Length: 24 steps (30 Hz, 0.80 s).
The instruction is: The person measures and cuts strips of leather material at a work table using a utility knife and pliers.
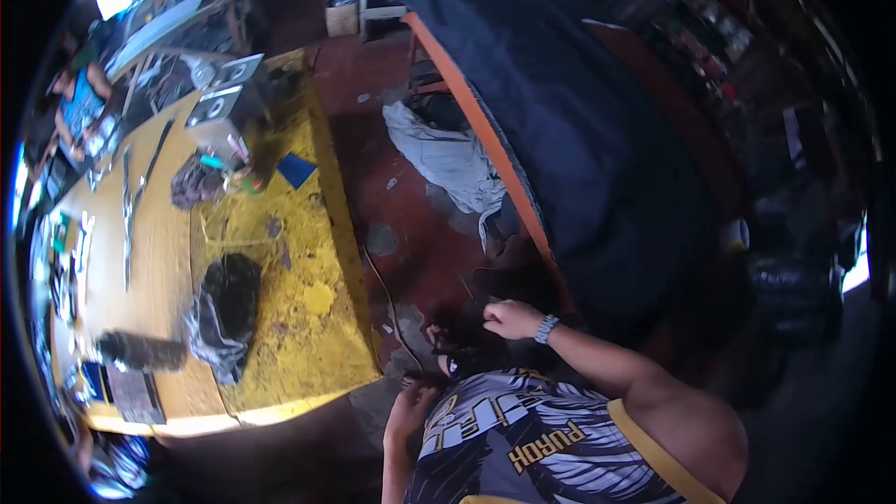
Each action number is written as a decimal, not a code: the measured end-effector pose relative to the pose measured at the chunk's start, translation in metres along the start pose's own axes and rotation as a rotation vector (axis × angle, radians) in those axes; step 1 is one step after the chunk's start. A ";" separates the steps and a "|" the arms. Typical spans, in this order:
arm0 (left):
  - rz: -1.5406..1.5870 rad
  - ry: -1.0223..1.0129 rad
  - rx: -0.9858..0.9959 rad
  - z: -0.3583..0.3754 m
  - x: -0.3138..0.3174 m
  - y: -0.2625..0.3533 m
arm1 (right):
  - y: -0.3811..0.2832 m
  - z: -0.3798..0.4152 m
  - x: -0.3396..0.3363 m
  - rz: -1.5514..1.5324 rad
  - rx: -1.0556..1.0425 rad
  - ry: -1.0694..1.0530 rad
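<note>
My right hand [511, 319], with a metal-banded watch [546, 329] on its wrist, is closed in front of my body. A thin dark line shows by its fingertips, too faint to name. It is close to the near end of the dark cloth [597, 149] with the orange edge [485, 131], apart from it. My left hand [422, 394] is low beside my patterned jersey [504, 420], near the corner of the yellow table [359, 355]. Its fingers look bent but are in shadow, and what they hold, if anything, cannot be made out.
On the yellow table lie a black plastic bag [229, 303], a blue patch [297, 170], a bundled grey cloth [196, 182] and a metal box [215, 117]. White cloth [443, 154] hangs beside the dark-covered surface. A cord [387, 294] runs along the red floor. Another person [82, 110] sits far left.
</note>
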<state>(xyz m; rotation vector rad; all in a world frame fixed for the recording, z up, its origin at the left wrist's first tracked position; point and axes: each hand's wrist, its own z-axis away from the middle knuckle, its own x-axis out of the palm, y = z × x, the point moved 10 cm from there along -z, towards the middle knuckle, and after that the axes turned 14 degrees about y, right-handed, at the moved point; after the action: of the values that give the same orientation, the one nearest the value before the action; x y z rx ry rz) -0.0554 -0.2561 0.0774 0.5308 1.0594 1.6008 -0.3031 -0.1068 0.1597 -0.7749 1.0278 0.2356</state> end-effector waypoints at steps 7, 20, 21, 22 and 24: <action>-0.237 0.595 0.722 -0.067 -0.091 0.230 | 0.105 0.027 0.038 -0.083 0.208 -0.326; -0.833 1.037 0.618 -0.205 -0.138 0.159 | 0.184 -0.233 -0.531 0.280 -0.194 1.226; -0.851 1.064 0.618 -0.192 -0.132 0.169 | 0.197 -0.241 -0.557 0.428 -0.199 1.327; -0.807 1.047 0.467 -0.187 -0.133 0.164 | 0.224 -0.255 -0.575 0.416 -0.044 1.317; -0.669 1.013 0.239 -0.186 -0.128 0.201 | 0.313 -0.291 -0.563 0.615 0.127 1.294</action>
<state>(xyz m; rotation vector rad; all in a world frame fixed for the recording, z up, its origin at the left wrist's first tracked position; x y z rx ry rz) -0.2697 -0.4441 0.1770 -0.5453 1.9261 1.0927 -0.9558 0.0165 0.4028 -0.4118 2.4842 0.1713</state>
